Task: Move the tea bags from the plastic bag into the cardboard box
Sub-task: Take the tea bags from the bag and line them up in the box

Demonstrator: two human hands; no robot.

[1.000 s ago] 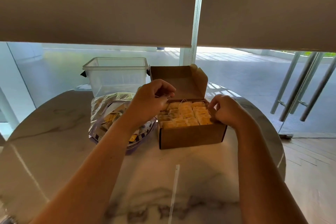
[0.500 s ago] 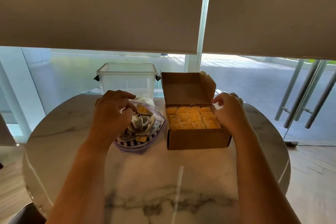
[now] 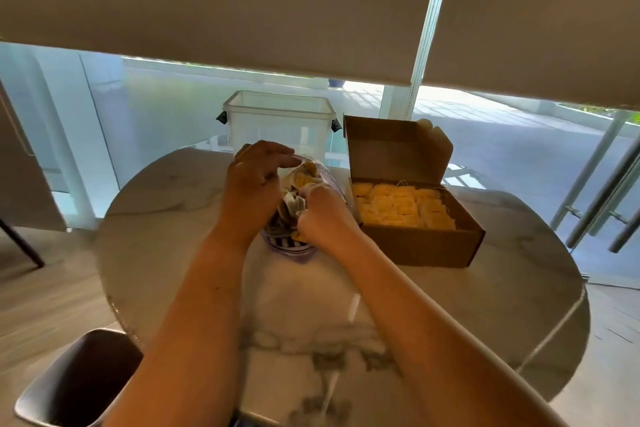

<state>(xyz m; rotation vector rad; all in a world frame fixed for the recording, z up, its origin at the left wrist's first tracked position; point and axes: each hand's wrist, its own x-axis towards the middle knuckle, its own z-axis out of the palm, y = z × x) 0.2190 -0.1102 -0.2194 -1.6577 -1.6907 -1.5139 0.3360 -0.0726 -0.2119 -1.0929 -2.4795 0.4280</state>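
Both hands meet at the bag (image 3: 290,246), which sits on the round marble bench (image 3: 346,322) left of the box (image 3: 420,246) and just beside its left wall. The left hand (image 3: 254,189) curls over the bag's raised far rim, its grip grasping the plastic and holding the mouth open. The right hand (image 3: 323,215) is inside the mouth with fingers curled around loose tea bags (image 3: 294,206), grasping them, though motion blur hides exactly how many. More yellow tags show deeper in the bag. The box stands open, its lid (image 3: 394,149) upright at the back edge, and packed tea bags (image 3: 401,206) fill it in rows nearly to the rim. A clear tub (image 3: 278,125) stands behind the bag at the bench's far edge, near the left hand's knuckles. Bare marble lies in front of bag and box, toward the near edge; the bench's right part beyond the box is also open. A dark chair (image 3: 79,381) sits at the near left, below the bench edge.
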